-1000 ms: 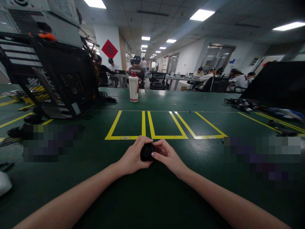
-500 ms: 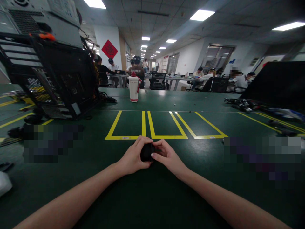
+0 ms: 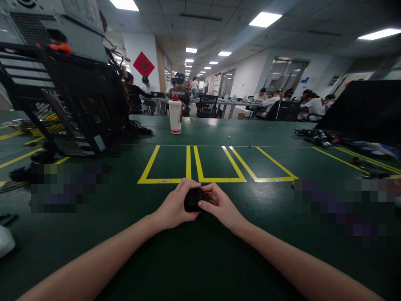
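Note:
Between my two hands is a small black object (image 3: 192, 200) with rounded edges; it is too dark to tell its kind. My left hand (image 3: 176, 205) wraps round its left side, thumb below and fingers over the top. From the right, my right hand (image 3: 220, 205) pinches its edge between thumb and fingertips. Both hands are low over the green table (image 3: 200, 263), just in front of rectangles marked in yellow tape (image 3: 222, 180). My palms and fingers hide part of the object.
A black computer case (image 3: 84, 104) stands at the left with cables beside it. A white cup with a red lid (image 3: 176, 115) is at the table's far side. Cables (image 3: 322, 137) lie at the right near a large black panel (image 3: 363, 110). People sit at tables beyond.

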Tool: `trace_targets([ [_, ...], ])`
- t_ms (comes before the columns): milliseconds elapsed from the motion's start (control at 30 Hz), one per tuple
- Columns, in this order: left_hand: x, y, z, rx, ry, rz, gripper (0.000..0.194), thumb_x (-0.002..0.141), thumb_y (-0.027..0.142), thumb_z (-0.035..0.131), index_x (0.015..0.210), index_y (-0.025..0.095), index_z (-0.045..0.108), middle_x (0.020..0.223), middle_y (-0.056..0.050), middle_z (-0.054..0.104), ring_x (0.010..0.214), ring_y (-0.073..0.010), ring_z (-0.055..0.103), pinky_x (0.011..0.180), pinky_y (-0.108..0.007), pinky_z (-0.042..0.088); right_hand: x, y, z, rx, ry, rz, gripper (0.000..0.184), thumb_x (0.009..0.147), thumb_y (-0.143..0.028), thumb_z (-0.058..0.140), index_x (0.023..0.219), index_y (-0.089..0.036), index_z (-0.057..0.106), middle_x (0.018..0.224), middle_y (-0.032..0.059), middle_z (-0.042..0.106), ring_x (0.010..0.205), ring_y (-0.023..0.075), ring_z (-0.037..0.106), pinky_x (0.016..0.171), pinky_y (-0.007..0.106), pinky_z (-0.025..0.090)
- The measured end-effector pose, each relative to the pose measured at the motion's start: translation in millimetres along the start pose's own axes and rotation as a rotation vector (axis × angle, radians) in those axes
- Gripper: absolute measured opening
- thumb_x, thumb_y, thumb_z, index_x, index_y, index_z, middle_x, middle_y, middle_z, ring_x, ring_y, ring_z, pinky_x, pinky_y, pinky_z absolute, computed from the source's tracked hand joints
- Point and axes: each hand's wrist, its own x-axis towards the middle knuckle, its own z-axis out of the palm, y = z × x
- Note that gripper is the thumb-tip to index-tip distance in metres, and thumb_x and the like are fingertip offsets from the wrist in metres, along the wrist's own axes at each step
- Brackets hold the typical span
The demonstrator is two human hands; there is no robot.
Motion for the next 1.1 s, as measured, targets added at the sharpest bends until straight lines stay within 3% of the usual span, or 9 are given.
trace_targets([
  [267, 0.4, 0.5, -0.9, 0.005, -0.013, -0.001, 0.061, 0.062, 0.016, 0.065, 0.113, 0.027, 0.034, 0.110, -0.002, 0.041, 0.102, -0.0204, 0.043, 0.087, -0.036, 0.040, -0.3, -1.3, 1.1, 0.028, 0.021, -0.013, 0.014, 0.075, -0.026, 0.055, 0.087, -0.021, 0.048, 0.096, 0.0011, 0.053, 0.097, 0.0172, 0.053, 0.085, 0.036, 0.045],
  [467, 0.4, 0.0, 0.8, 0.008, 0.002, 0.007, 0.061, 0.061, 0.015, 0.065, 0.113, 0.027, 0.034, 0.108, -0.002, 0.041, 0.102, -0.0201, 0.043, 0.088, -0.036, 0.040, 0.5, -4.3, 0.1, -0.009, 0.023, 0.057, 0.022, 0.075, -0.025, 0.055, 0.095, -0.021, 0.048, 0.102, 0.0026, 0.052, 0.101, 0.0180, 0.051, 0.089, 0.038, 0.041],
  [667, 0.2, 1.1, -1.0, 0.003, -0.012, 0.013, 0.060, 0.062, 0.014, 0.064, 0.113, 0.026, 0.034, 0.109, -0.003, 0.040, 0.103, -0.0201, 0.042, 0.088, -0.036, 0.040, -2.1, -6.1, 1.0, 0.018, -0.030, -0.001, 0.023, 0.072, -0.023, 0.060, 0.091, -0.021, 0.046, 0.098, 0.0012, 0.051, 0.096, 0.0163, 0.052, 0.086, 0.036, 0.044],
  [833, 0.6, 6.2, -5.6, 0.012, -0.028, 0.006, 0.061, 0.062, 0.015, 0.064, 0.113, 0.027, 0.033, 0.111, -0.003, 0.040, 0.105, -0.0214, 0.042, 0.089, -0.039, 0.039, -1.1, -3.4, 1.3, -0.009, 0.021, -0.005, 0.016, 0.075, -0.027, 0.056, 0.087, -0.021, 0.048, 0.096, 0.0012, 0.052, 0.099, 0.0177, 0.051, 0.085, 0.036, 0.044],
  [967, 1.0, 10.3, -8.8, 0.002, -0.060, -0.002, 0.059, 0.064, 0.015, 0.064, 0.113, 0.026, 0.034, 0.111, -0.004, 0.041, 0.105, -0.0211, 0.042, 0.089, -0.038, 0.039, -0.3, -4.5, 0.8, -0.024, 0.031, 0.046, 0.022, 0.074, -0.027, 0.056, 0.094, -0.021, 0.047, 0.102, 0.0023, 0.051, 0.102, 0.0180, 0.049, 0.089, 0.037, 0.042],
  [1100, 0.5, 6.2, -5.1, 0.004, -0.020, -0.001, 0.060, 0.061, 0.014, 0.065, 0.112, 0.027, 0.035, 0.109, -0.003, 0.041, 0.105, -0.0221, 0.043, 0.088, -0.040, 0.039, -0.8, -7.0, 1.1, -0.003, -0.013, 0.043, 0.022, 0.073, -0.024, 0.057, 0.092, -0.021, 0.047, 0.100, 0.0022, 0.052, 0.100, 0.0180, 0.050, 0.087, 0.037, 0.043],
])
